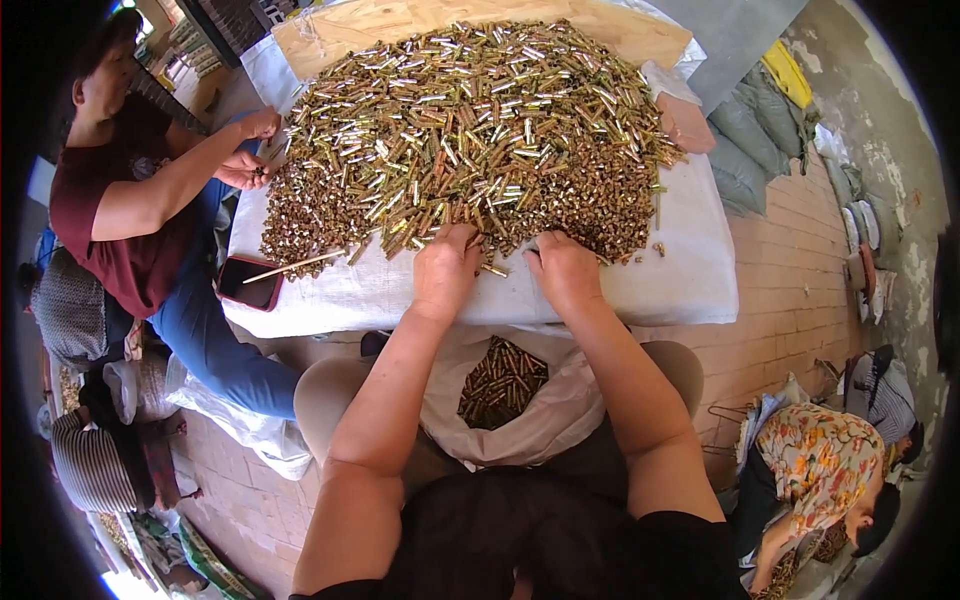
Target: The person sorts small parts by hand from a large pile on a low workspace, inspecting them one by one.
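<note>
"Metal tubes (470, 120): where are they?"

"Heaped on the white-covered table (690, 285) straight ahead, with short brassy pieces (590, 205) banked along the near and left edges."

"And the hands?"

"Both at the heap's near edge. The left hand (446, 265) has its fingers curled together; the right hand (568, 270) has thumb and fingers bent close. I cannot tell whether either grips a piece."

"What stands around?"

"A wooden board (335, 38) walls the far side. A phone (255, 296) lies near left, a thin stick (310, 261) overlapping it. An open white sack (565, 410) holding more tubes sits between the knees. A person (120, 230) sits at the left; grey-green sacks (745, 145) pile up rightward."

"Any writing?"

"Marks on a green bag (205, 555), lower left, are too small to read."
</note>
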A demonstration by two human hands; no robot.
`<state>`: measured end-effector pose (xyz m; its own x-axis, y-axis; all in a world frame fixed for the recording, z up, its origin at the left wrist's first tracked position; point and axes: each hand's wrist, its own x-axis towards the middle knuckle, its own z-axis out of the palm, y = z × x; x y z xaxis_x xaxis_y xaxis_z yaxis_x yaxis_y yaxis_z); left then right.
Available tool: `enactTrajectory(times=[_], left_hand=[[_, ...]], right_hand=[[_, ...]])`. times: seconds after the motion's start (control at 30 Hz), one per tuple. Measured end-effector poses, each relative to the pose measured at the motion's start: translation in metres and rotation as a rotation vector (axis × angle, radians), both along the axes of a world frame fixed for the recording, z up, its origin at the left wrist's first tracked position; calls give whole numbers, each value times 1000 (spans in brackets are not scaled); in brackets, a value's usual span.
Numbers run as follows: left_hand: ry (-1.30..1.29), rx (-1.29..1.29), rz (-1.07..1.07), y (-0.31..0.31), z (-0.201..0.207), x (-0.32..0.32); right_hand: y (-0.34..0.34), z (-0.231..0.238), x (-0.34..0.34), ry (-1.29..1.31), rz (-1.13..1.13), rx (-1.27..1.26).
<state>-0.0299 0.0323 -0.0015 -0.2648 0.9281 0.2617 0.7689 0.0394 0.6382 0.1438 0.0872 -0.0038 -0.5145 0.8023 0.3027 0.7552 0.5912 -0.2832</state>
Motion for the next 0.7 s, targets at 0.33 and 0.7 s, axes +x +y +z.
enactTrajectory(times=[0.33,0.7], left_hand=[[-83,94,-22,-8,6,-6],[-488,17,-209,-16,21,17]], right_hand=[[4,8,-8,791,-50,-798],[-4,34,-3,1007,39,-1118]])
